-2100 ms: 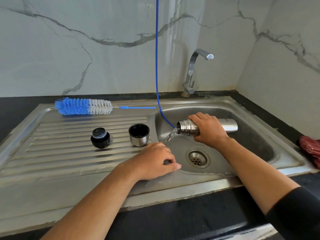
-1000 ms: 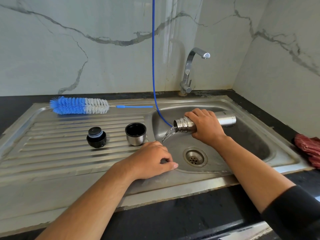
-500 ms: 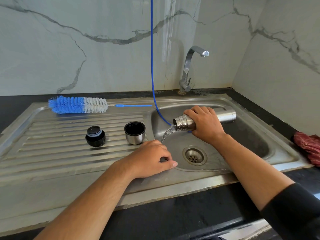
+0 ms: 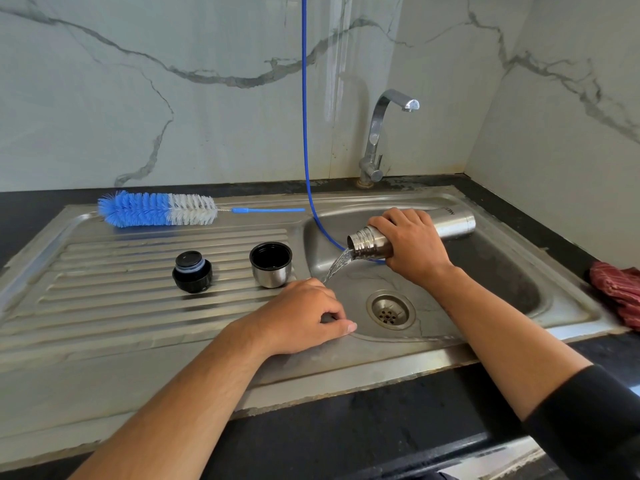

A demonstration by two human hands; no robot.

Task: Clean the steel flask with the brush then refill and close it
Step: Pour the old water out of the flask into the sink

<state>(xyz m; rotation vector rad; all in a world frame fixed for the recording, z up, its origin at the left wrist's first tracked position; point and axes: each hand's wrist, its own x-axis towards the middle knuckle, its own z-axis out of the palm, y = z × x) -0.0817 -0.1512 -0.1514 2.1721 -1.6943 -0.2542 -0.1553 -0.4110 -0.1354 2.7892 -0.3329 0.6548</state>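
Note:
My right hand (image 4: pixel 412 247) grips the steel flask (image 4: pixel 453 225) round its neck and holds it on its side over the sink basin (image 4: pixel 491 268). Its open mouth points left and water pours from it into the basin. My left hand (image 4: pixel 301 320) rests on the sink's front rim with fingers loosely curled and nothing in it. On the ribbed drainboard (image 4: pixel 104 306) stand the black stopper (image 4: pixel 192 271) and the steel cup lid (image 4: pixel 270 265), mouth up. The blue and white bottle brush (image 4: pixel 156 209) lies along the drainboard's back edge.
A chrome tap (image 4: pixel 377 140) stands behind the basin, no water running from it. A thin blue hose (image 4: pixel 304 116) hangs down the marble wall into the basin. The drain (image 4: pixel 390 309) lies below the flask. A red cloth (image 4: pixel 616 289) lies on the dark counter at right.
The flask keeps pouring water into the basin and its base has tipped slightly higher. My left hand has stayed on the rim.

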